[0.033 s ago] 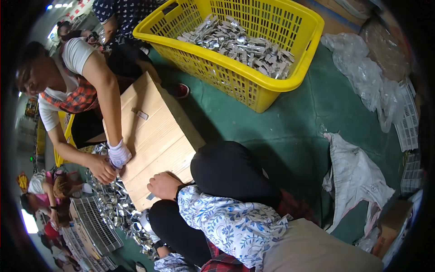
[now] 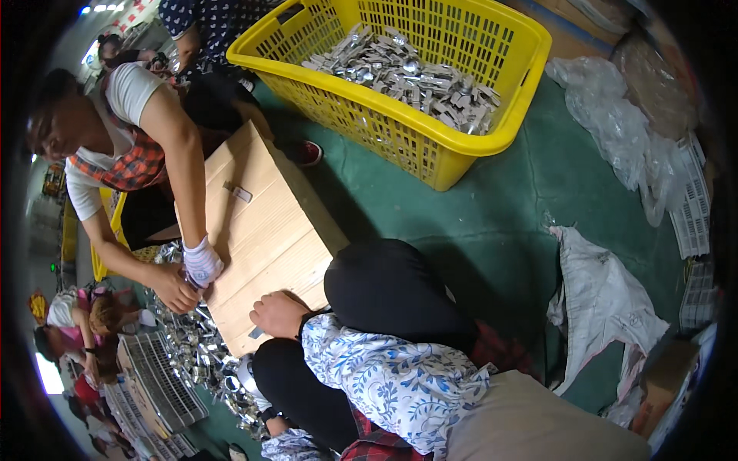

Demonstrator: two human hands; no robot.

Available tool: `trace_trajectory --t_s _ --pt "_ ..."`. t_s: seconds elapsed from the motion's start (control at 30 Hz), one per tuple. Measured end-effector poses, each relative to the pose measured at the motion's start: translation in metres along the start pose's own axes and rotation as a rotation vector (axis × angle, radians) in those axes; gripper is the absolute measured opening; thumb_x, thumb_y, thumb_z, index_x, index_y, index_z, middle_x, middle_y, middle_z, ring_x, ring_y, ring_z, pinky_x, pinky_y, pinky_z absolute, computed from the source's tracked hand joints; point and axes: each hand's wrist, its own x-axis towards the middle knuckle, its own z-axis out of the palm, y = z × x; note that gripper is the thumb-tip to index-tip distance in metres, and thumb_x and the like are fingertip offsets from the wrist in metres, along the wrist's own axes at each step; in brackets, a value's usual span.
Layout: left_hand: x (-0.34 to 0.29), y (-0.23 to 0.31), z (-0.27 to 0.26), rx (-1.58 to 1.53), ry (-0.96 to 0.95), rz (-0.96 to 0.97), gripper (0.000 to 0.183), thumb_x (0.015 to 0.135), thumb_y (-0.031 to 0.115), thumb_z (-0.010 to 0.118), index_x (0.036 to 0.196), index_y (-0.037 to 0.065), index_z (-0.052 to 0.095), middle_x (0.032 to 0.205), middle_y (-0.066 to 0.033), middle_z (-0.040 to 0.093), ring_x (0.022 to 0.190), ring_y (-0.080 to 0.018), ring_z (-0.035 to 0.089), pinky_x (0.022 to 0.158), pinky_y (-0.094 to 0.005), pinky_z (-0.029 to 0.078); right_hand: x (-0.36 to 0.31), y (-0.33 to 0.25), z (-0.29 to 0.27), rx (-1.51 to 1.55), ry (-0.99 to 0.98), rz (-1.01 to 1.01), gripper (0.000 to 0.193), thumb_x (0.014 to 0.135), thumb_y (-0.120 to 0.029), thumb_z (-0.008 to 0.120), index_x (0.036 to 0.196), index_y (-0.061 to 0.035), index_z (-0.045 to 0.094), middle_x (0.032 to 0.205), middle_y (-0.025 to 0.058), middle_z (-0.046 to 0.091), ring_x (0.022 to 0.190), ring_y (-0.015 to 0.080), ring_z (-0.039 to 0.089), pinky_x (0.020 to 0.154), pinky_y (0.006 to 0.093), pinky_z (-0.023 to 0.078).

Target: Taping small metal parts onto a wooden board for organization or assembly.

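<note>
Head view: the right hand [image 2: 278,315] is resting at the near edge of a pale, planked wooden box [image 2: 273,230], fingers curling narrowly into a loose fist; can't tell if anything's inside. A small, flat, dark grey piece [image 2: 255,333] is lying just beside those fingers; touching or apart is unclear. The left hand [image 2: 277,425] is mostly hiding behind the black-trousered knee; finger state can't be told. Beyond its fingers, a loose heap of shiny silver metal parts [image 2: 201,361] is lying on the green floor, beside the box. Across the box from the right fingers, a co-worker's white-gloved hand [image 2: 201,263] and bare hand [image 2: 175,289] are meeting close together at the far edge. Well apart from the right fingers, up and to the right, a yellow slatted plastic basket [image 2: 430,137] is holding many silvery metal pieces [image 2: 415,81].

Step in hand, as judged: handling small parts at the box, with the right hand seemingly pausing. Next move is probably calling for uncurling those fingers and getting a clear pinch on one small part.
</note>
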Motion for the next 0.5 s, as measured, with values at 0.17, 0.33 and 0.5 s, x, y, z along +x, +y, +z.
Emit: trace_trajectory --t_s 0.17,0.33,0.5 --pt "-0.006 -0.015 -0.006 -0.002 0.015 0.0 0.031 0.094 0.028 0.065 0.104 -0.001 0.071 0.091 -0.0202 0.07 0.087 -0.0393 0.067 0.077 -0.0455 0.051 0.009 -0.005 0.007 0.06 0.016 -0.03 0.014 0.085 -0.022 0.068 0.093 -0.0106 0.067 0.092 0.0072 0.069 0.091 0.0265 0.07 0.08 0.0415 0.057" --pt "-0.003 -0.039 -0.015 0.011 -0.023 0.061 0.032 0.094 0.028 0.065 0.107 -0.001 0.071 0.094 -0.0208 0.071 0.09 -0.0407 0.068 0.079 -0.0458 0.052 0.026 -0.011 0.03 0.052 0.069 -0.096 0.011 0.082 -0.02 0.07 0.088 -0.0108 0.067 0.087 0.0072 0.069 0.088 0.027 0.07 0.079 0.0415 0.057" --pt "-0.017 -0.103 -0.015 -0.082 0.056 0.137 0.028 0.095 0.025 0.067 0.111 0.002 0.069 0.096 -0.0147 0.071 0.09 -0.0354 0.068 0.081 -0.0432 0.054 0.048 -0.042 0.029 0.055 -0.011 -0.1 0.027 0.073 -0.024 0.083 0.089 -0.0123 0.065 0.087 0.0072 0.067 0.086 0.0278 0.068 0.075 0.0437 0.055"
